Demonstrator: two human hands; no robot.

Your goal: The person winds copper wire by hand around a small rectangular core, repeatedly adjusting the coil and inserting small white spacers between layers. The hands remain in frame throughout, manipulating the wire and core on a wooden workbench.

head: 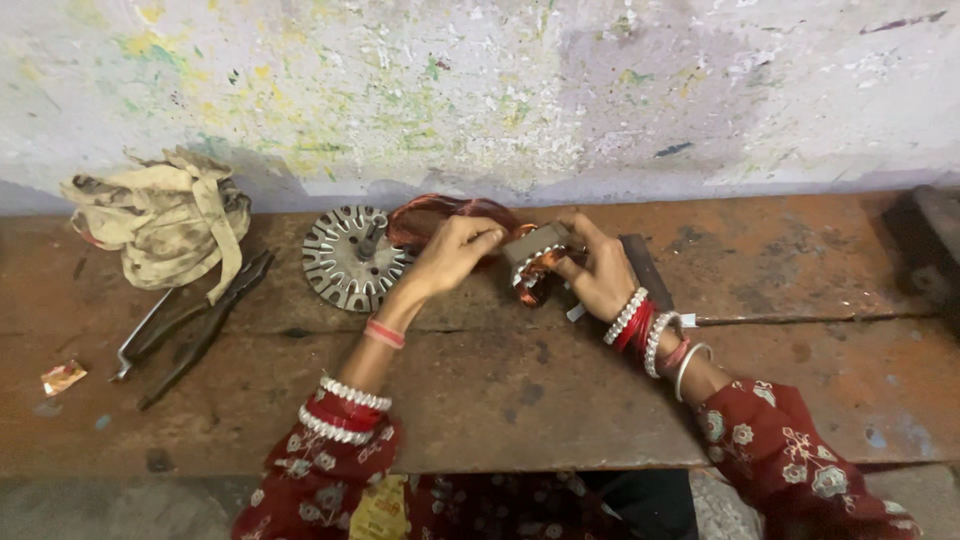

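Copper-coloured wire, looped in a loose reddish coil (450, 212), lies at the far middle of the rusty brown metal surface (520, 390), and the left hand (452, 253) reaches into it with fingers pinched narrow on the strands. Just right of it, the right hand (598, 272) is closed around a small grey block-shaped metal winding piece (535, 243), from which more copper wire hangs in a short loop toward the near side; the two hands are close together, almost touching over the piece. Both wrists carry red and white bangles, and the sleeves are dark red with a flower pattern. To the left of the coil, touching or just beside it (the overlap hides which), a round grey slotted metal disc (350, 260) lies flat on the surface. Farther left, a pair of dark long-handled pliers (195, 325) lies slanted, its far end under a crumpled dirty beige cloth (165, 220) that sits against the paint-spattered pale wall (520, 90). A small orange scrap of wrapper (62, 377) lies near the left edge. Behind the right hand, a dark flat metal bar (645, 265) rests on the surface, partly hidden.
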